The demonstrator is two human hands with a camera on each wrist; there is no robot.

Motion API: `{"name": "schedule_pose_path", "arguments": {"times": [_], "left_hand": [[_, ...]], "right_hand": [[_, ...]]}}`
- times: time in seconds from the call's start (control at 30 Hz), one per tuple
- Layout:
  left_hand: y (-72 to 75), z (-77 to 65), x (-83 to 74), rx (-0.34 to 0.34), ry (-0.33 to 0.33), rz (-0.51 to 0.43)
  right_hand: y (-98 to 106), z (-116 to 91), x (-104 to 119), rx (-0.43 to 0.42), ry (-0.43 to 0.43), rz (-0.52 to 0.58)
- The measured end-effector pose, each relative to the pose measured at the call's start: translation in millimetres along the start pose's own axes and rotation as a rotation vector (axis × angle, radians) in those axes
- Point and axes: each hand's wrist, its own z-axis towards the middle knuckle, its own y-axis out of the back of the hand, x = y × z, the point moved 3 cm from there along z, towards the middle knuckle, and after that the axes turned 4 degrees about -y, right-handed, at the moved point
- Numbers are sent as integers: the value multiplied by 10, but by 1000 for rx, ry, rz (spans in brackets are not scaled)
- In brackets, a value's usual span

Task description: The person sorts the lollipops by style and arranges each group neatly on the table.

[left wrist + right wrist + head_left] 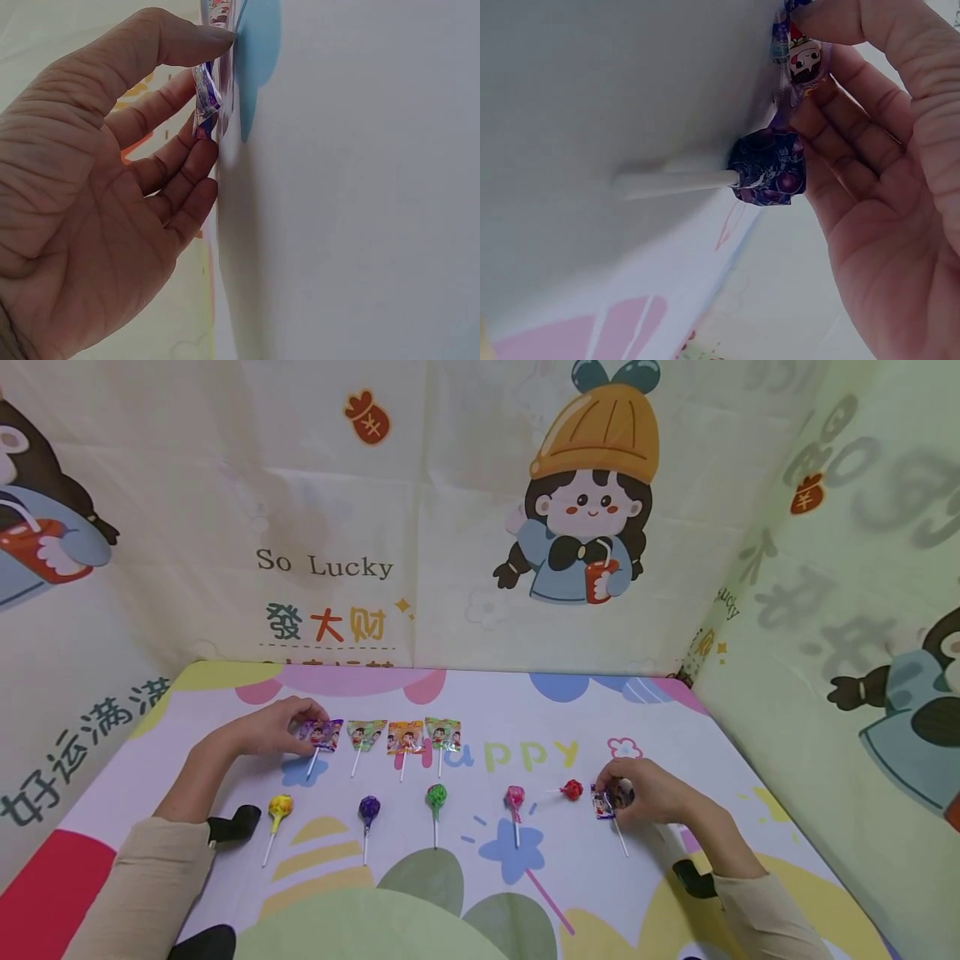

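Note:
At the left, my left hand [273, 727] pinches a flat lollipop in a purple wrapper [326, 733] by its edge, its white stick pointing toward me. The left wrist view shows that crinkled wrapper [206, 101] between thumb and fingers, close over the table. Over at the right, my right hand [648, 792] pinches another flat purple-wrapped lollipop [602, 804] between thumb and fingers. Against those fingers in the right wrist view is a round dark purple lollipop [769, 166] with a white stick. Beside my left hand lie flat lollipops in green [367, 735], orange [406, 737] and green [444, 734] wrappers.
A nearer row of round lollipops runs across the patterned table: yellow [281, 807], purple [369, 809], green [436, 797], pink [514, 798] and red [572, 790]. Printed cloth walls [457, 527] rise behind the table and at both sides.

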Motion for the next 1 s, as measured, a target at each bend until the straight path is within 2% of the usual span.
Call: {"name": "schedule_pose_path", "arguments": {"times": [0.23, 0.57, 1.0], "left_hand": [[12, -7, -9, -6, -7, 6], [-4, -10, 21, -11, -22, 11], [3, -14, 16, -9, -22, 9]], "right_hand": [[10, 43, 13, -2, 28, -35], [-2, 24, -29, -2, 34, 27], [0, 12, -16, -6, 49, -2]]}}
